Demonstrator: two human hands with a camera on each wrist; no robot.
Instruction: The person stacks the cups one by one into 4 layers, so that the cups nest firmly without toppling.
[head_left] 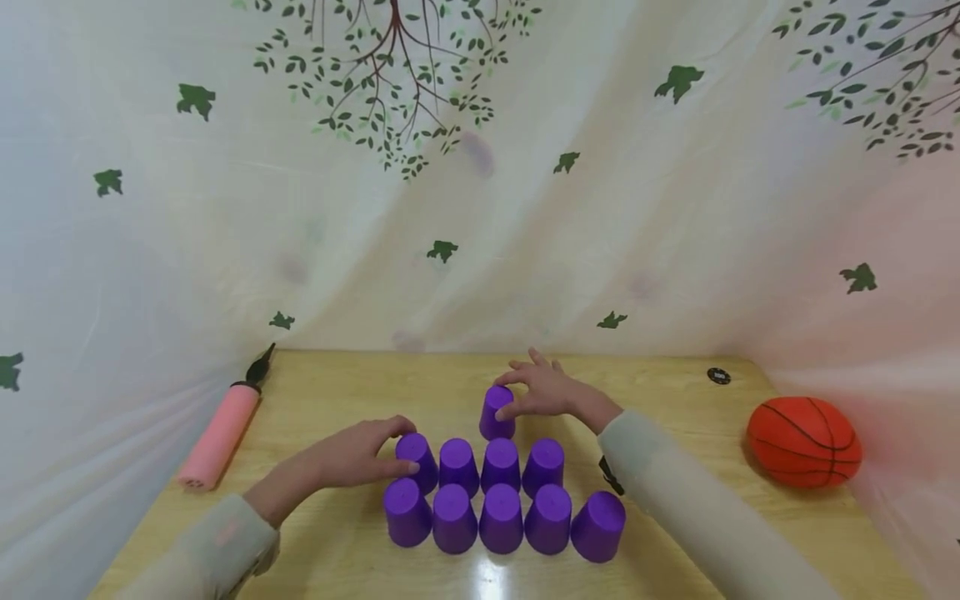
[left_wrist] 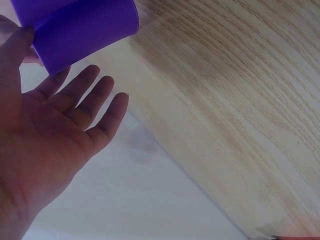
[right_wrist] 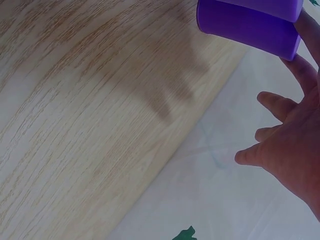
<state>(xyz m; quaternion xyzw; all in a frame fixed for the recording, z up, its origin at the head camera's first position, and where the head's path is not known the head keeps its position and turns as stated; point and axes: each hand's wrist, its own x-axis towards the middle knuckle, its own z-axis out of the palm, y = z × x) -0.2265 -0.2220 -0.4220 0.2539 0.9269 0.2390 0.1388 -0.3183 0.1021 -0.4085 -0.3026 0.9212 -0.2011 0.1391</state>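
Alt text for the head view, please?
The right hand pinches a lone purple cup behind rows of four and five upside-down cups; the left hand holds the four's leftmost cup. A pink pump and red ball flank them on a wooden table.

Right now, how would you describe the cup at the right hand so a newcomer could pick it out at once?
On the wooden table, find the two rows of upside-down purple cups, five in front and four behind. Look past the row of four, towards the leafy curtain. The single cup there, held by the right hand, is the only one outside both rows.
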